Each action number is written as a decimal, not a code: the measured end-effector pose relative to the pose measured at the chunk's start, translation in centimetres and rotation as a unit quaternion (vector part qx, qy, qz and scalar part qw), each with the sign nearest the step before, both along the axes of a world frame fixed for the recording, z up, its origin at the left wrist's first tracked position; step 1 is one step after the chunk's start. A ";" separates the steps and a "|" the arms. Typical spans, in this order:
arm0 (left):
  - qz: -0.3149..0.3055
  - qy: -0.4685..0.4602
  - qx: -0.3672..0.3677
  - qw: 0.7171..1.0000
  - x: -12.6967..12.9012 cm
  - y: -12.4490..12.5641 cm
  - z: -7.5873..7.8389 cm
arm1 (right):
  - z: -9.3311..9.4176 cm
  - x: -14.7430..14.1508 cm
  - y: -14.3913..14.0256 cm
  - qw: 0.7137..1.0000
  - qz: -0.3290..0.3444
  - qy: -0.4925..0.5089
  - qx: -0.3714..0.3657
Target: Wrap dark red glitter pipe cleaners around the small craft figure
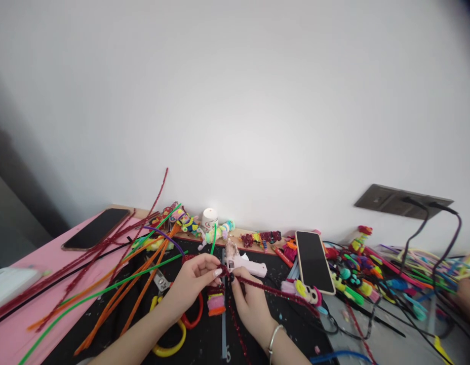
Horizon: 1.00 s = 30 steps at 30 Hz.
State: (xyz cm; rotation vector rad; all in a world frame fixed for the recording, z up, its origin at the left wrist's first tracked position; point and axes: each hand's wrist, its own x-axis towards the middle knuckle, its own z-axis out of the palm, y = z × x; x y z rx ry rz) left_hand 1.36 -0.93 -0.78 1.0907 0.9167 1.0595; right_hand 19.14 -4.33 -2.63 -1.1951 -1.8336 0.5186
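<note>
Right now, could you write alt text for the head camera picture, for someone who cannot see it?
Two bare hands, left hand and right hand, pinch a dark red pipe cleaner between their fingertips above a black mat. Around them lie orange and green pipe cleaners, a pink glue gun, two phones and small colourful craft figures, below a plain white wall.
</note>
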 end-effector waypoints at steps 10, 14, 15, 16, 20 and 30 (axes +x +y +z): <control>0.001 -0.013 -0.001 1.000 0.0 0.0 0.0 | 0.1 0.0 0.1 1.000 -0.002 -0.004 0.004; 0.003 -0.006 0.007 1.000 0.0 0.1 -0.1 | 0.1 0.0 0.1 1.000 -0.004 -0.002 0.009; 0.004 -0.005 0.008 1.000 0.0 0.1 -0.1 | 0.1 0.0 0.1 1.000 -0.002 0.001 0.010; 0.005 -0.003 0.008 1.000 0.0 0.1 -0.2 | 0.1 0.0 0.1 1.000 -0.001 0.005 0.010; 0.003 -0.004 0.005 1.000 0.0 0.1 -0.3 | 0.0 0.0 0.1 1.000 0.001 0.007 0.014; 0.006 -0.014 -0.011 1.000 0.0 0.0 0.2 | -0.2 0.0 -0.1 1.000 0.006 0.009 0.004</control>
